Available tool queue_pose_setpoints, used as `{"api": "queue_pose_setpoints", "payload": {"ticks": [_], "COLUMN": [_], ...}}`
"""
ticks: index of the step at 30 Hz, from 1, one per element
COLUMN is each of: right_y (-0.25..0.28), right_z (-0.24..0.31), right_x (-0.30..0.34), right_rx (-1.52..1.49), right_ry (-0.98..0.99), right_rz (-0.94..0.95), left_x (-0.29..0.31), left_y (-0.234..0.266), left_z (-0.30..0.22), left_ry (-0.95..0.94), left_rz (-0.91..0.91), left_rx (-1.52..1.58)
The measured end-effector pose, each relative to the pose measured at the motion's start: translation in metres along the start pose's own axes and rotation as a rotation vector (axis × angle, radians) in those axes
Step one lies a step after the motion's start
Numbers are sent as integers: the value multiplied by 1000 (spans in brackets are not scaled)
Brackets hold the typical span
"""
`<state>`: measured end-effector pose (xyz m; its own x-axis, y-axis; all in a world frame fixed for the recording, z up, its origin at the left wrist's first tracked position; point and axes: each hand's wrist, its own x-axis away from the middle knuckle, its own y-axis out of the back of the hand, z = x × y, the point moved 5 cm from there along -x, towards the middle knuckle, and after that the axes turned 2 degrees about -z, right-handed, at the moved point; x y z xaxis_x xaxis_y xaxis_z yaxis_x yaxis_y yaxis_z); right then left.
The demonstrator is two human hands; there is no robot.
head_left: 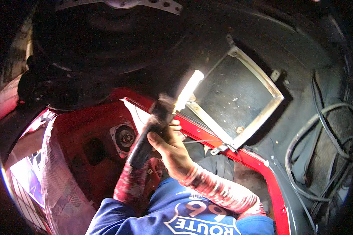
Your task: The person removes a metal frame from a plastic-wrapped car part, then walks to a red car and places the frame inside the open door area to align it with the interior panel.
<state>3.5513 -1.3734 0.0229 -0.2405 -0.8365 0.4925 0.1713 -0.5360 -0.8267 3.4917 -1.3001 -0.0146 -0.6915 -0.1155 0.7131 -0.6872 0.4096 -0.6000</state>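
Note:
My right hand, in a red and white patterned sleeve, grips a black hand-held work light. Its bright lit tube points up and to the right, toward a rectangular pale-edged frame with small metal tabs. The frame sits on a dark grey surface. My left forearm reaches up behind the light's black body. That body mostly hides my left hand, and blur covers the rest, so its fingers cannot be made out.
A red vehicle body edge curves below the frame. On the left is a red panel with a round speaker, beside newspaper-like covering. Loose cables loop at the right. A perforated metal strip crosses the top.

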Motion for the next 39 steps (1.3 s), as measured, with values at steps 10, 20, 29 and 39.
{"api": "queue_pose_setpoints", "payload": {"ticks": [10,20,29,39], "right_y": [60,227,303,345], "right_z": [-19,-35,-35,-61], "right_x": [-24,54,120,106], "right_rx": [590,2074,1725,1505], "right_ry": [-65,-284,280,68], "right_rz": [156,262,-683,-961], "left_x": [38,75,85,90], "left_y": [-10,-3,22,21], "left_z": [-31,-60,-104,-118], "left_ry": [46,-72,-370,-358], "left_rz": [-123,-484,-712,-681], "left_rx": [-773,-860,-1570,-1430]}}
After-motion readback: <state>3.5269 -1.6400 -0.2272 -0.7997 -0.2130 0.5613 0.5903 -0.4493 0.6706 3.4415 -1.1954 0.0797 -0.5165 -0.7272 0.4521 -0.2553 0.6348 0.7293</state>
